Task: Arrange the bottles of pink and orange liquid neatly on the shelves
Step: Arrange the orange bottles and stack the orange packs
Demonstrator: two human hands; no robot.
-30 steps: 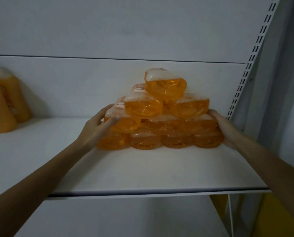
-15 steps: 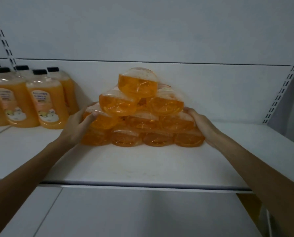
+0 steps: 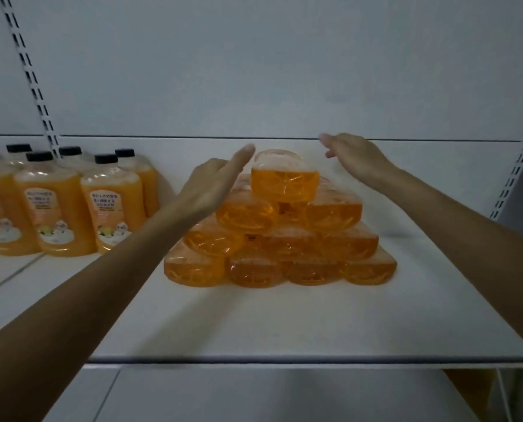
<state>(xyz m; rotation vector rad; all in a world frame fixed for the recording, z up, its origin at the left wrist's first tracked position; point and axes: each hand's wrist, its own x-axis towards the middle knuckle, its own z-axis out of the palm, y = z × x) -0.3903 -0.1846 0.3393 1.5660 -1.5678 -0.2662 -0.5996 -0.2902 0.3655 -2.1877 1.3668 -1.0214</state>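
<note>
Head view: translucent orange bottle pyramid (image 3: 280, 239)

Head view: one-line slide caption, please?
Open left hand and right hand flank the top bottle of an orange-bottle pyramid on the white shelf; upright capped bottles stand at left.

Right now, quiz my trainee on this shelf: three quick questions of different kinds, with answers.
1. True or false: the left hand and right hand are both open near the top bottle of the orange-bottle pyramid.
2. The pyramid's bottom row holds: A two, B four, C six bottles.
3. Fill in: the upright orange bottles at left wear ___ caps.
Key: 1 true; 2 B; 3 black.
</note>
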